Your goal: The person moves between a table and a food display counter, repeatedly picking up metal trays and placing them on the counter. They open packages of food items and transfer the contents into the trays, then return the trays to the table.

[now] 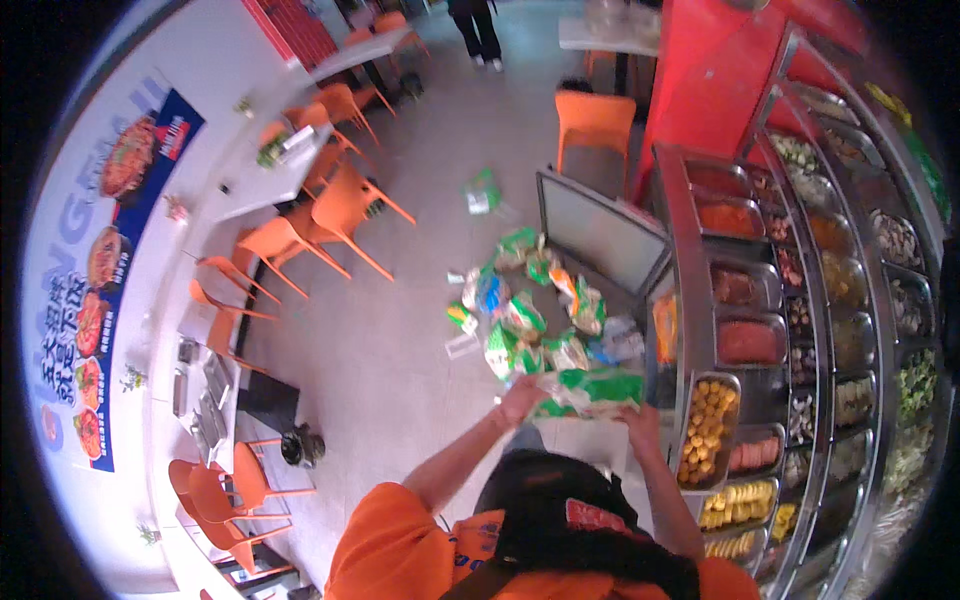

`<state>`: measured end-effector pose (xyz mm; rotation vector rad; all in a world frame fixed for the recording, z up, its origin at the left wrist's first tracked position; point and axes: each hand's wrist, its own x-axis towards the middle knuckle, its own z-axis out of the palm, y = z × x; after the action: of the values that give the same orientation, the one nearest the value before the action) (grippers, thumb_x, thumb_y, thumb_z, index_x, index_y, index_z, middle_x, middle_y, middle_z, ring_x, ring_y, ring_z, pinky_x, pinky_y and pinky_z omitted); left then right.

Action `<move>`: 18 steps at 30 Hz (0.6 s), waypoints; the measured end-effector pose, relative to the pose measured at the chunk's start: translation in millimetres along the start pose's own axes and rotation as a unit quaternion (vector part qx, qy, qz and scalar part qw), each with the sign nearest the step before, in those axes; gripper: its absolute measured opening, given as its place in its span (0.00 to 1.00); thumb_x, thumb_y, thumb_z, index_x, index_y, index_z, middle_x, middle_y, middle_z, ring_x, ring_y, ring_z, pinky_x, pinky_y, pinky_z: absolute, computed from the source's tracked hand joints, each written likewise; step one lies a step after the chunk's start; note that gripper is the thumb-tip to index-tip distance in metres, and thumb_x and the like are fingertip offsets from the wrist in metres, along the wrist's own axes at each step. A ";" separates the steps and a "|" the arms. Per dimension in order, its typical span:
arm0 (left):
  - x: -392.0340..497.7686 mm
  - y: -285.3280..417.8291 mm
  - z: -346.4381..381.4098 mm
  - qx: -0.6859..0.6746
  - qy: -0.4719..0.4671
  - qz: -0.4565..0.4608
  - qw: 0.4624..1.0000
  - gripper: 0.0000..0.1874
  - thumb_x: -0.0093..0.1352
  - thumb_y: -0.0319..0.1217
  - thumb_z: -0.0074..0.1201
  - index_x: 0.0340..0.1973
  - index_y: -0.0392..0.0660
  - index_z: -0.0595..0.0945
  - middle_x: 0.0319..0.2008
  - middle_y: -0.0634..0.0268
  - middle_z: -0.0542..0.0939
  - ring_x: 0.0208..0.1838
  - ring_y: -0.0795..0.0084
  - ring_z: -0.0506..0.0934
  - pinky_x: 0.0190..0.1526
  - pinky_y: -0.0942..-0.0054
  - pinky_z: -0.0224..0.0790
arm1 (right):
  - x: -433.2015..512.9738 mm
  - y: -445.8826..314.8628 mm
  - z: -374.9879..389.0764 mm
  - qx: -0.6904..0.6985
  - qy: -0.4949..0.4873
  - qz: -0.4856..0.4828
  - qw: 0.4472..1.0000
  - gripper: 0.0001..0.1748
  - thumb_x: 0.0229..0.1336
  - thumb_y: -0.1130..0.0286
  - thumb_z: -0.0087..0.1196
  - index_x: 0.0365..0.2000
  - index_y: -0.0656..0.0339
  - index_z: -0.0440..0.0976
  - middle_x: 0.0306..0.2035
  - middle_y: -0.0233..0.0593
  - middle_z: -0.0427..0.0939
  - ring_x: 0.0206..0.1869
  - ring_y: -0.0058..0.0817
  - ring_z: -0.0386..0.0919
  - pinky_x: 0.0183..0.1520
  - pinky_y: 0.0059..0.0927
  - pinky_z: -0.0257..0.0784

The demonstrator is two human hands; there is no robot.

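Between my two hands is a green and clear plastic bag (600, 388). My left hand (522, 401) grips its left end, and my right hand (637, 420) is at its lower right corner. The bag's contents cannot be told. Beyond it, several green, white and clear plastic packages (517, 319) lie in a loose ring on the grey floor. A blue package (493, 294) is among them, and one green package (482, 193) lies farther off. To the right, a cabinet door (600, 229) stands open low at the counter's front.
A refrigerated display counter with metal food trays (750, 339) curves along my right. A tray of round yellow food (705, 431) sits on its near edge. Orange chairs (345, 202) and white tables line the left wall. Another orange chair (594, 124) and a person (476, 30) are farther ahead.
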<state>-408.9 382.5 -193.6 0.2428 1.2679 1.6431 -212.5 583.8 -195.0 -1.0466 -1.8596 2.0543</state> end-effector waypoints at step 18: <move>115.2 -169.4 -370.9 -0.067 0.487 -0.001 0.871 0.11 0.65 0.22 0.40 0.30 0.41 0.81 0.22 0.77 0.69 0.26 0.86 0.63 0.27 0.79 0.55 | 275.0 230.5 287.0 -0.316 -0.135 -0.105 0.933 0.12 0.61 0.70 0.51 0.43 0.64 0.75 0.40 0.50 0.79 0.44 0.47 0.77 0.45 0.39 0.71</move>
<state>-612.1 236.7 -535.6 -0.7824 1.8449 1.9008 -513.7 462.6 -520.0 -0.6371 -2.7418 1.5632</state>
